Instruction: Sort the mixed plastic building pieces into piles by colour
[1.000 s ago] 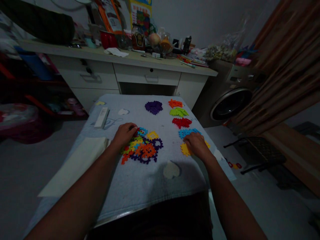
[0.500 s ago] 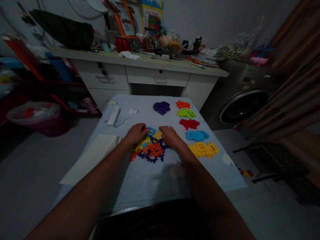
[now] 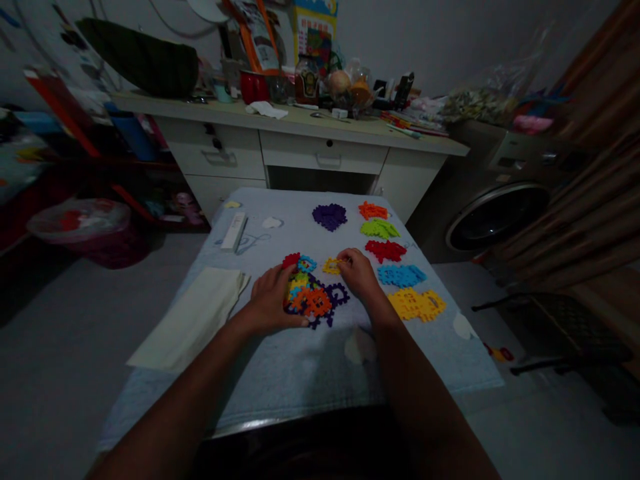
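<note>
Several small plastic interlocking pieces in mixed colours form a pile [image 3: 313, 301] on the cloth-covered table [image 3: 295, 380]. My left hand [image 3: 273, 298] rests against the pile's left side, thumb and fingers spread around it. Just beyond the pile, my right hand [image 3: 357, 272] pinches a yellow interlocking piece [image 3: 332, 266]. Sorted groups lie along the right side: orange pieces [image 3: 373, 211], light green pieces [image 3: 380, 229], red pieces [image 3: 386, 251], blue pieces [image 3: 401, 275] and yellow pieces [image 3: 417, 304]. Purple pieces [image 3: 329, 217] sit together at the far middle.
On the table's left lie a white narrow box [image 3: 234, 232] and a folded pale cloth or paper [image 3: 193, 320]. Behind stands a cluttered desk with drawers [image 3: 295, 150]. A washing machine [image 3: 493, 193] is at right, beside a dark chair [image 3: 565, 327]. A lined bin [image 3: 93, 233] stands left.
My left hand has moved nearer and spread along the pile's left side. My right hand has drawn right, away from the pile, with the yellow piece. The camera view has shifted slightly.
</note>
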`<state>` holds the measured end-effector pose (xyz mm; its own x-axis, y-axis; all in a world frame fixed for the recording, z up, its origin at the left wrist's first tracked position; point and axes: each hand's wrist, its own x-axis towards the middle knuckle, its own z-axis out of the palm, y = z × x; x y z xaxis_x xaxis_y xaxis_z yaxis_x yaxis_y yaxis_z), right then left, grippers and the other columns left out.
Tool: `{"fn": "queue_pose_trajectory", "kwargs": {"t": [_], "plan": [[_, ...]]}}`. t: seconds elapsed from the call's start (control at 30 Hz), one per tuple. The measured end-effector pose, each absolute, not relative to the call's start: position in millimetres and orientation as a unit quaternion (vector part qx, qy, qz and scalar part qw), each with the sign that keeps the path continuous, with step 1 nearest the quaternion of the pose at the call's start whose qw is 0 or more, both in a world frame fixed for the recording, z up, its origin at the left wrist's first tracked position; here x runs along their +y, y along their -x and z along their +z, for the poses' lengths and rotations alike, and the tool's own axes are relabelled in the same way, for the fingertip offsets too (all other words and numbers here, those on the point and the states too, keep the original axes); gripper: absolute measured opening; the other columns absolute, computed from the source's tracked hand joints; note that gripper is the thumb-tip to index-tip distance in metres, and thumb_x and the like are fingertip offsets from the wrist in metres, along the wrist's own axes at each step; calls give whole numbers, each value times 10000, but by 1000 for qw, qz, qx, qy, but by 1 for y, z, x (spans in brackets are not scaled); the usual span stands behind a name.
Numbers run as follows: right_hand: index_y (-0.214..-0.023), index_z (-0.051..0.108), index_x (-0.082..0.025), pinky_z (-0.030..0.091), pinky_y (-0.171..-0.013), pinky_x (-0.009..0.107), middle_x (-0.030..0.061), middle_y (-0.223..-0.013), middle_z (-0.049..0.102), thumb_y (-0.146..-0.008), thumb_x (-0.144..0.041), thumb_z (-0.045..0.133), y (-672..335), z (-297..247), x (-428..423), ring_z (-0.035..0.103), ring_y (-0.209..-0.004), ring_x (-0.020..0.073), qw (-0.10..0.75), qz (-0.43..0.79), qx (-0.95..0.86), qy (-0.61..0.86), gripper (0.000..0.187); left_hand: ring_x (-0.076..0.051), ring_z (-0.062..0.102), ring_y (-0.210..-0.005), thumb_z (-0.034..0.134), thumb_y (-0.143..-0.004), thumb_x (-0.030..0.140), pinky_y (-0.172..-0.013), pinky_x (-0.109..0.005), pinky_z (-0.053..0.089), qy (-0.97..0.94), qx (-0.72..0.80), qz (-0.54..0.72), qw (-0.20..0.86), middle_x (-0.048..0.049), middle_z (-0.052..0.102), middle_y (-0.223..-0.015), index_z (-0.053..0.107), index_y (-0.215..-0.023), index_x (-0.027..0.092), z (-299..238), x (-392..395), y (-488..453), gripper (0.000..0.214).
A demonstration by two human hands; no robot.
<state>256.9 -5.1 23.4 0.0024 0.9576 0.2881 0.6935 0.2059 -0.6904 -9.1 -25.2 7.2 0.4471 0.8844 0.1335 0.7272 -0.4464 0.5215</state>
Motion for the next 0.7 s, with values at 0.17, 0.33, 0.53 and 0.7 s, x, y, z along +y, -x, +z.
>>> {"fn": "queue_pose_trajectory", "kwargs": {"t": [0.17,0.33,0.53,0.7], "plan": [[-842,607,-205,452,-822,309,59,-930,577,-770,-92,456,-253,24,-9,551,-876,198,381,123,-681,613,202,-449,290,-1431,822,-495,667,-1129,-644,205,-830,493,197,169,-200,301,-1563,273,-1534,302,0,-36,0,1230],[-834,606,-201,450,-865,310,66,-954,560,-702,-36,446,-254,20,-11,557,-913,197,344,126,-703,610,266,-415,335,-1414,790,-597,640,-1139,-614,222,-825,497,217,157,-181,346,-1545,393,-1471,299,5,-40,-4,1019],[-845,590,-197,428,-939,326,82,-1037,574,-661,-36,467,-258,18,-14,544,-1024,207,305,143,-735,588,274,-391,395,-1377,783,-633,598,-1115,-554,302,-829,482,231,167,-153,391,-1519,445,-1428,300,7,-34,-2,914],[-921,590,-197,369,-982,392,87,-1109,629,-652,-66,510,-260,16,-15,513,-1086,252,246,140,-746,602,310,-386,407,-1373,767,-646,611,-1123,-546,312,-827,479,237,174,-139,407,-1509,464,-1410,301,7,-29,-1,879]]}}
